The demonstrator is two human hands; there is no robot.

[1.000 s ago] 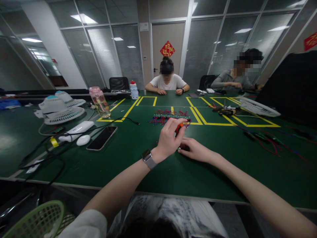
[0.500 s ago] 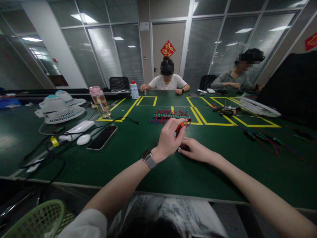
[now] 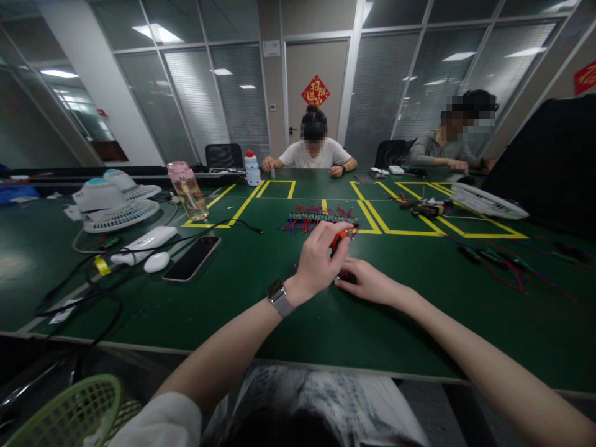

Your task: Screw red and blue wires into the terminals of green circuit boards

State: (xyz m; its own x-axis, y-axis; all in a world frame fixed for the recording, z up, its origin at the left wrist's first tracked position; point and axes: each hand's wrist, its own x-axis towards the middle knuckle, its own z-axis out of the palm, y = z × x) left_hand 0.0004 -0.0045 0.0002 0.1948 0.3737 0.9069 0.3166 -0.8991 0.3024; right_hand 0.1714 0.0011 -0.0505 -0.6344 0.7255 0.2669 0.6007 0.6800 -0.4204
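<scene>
My left hand (image 3: 318, 259), with a watch on the wrist, is closed round an orange-handled tool (image 3: 338, 239) held upright over the green table (image 3: 261, 298). My right hand (image 3: 367, 282) lies low on the table beside it, fingers pinched on a small dark part (image 3: 345, 277) under the tool's tip. Just beyond both hands lies a row of green terminal blocks with red and blue wires (image 3: 320, 220).
A phone (image 3: 192, 259), a white mouse (image 3: 156, 262), a power strip (image 3: 143, 243), cables, two small fans (image 3: 114, 205) and a pink bottle (image 3: 188, 192) lie at the left. Two people sit across the table. More wires (image 3: 503, 264) lie at the right. A green basket (image 3: 69, 413) is at the lower left.
My hands have barely moved. The person opposite has shifted a hand toward the small white bottle.
</scene>
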